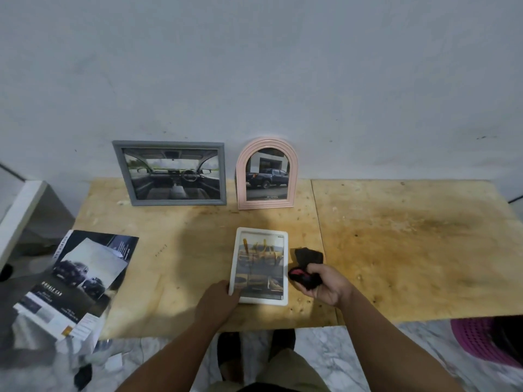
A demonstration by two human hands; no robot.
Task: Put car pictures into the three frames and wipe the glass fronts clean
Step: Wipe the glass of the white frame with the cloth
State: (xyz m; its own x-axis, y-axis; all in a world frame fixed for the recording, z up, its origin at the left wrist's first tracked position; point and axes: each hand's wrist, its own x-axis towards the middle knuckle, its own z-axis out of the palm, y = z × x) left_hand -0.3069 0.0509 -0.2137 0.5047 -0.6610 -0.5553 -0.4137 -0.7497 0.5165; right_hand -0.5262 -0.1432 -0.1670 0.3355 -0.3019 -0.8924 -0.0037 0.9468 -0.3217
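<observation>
A white frame with a yellow car picture lies flat on the plywood table, near its front edge. My left hand grips the frame's lower left corner. Just right of the frame, my right hand is closed around a black cloth with a pink patch. Against the wall stand a grey frame showing a car interior and a pink arched frame showing a dark blue pickup.
Car brochures and cut paper lie at the table's left front corner, partly overhanging. A white ledge is at the far left. A purple basket sits on the marble floor at the right.
</observation>
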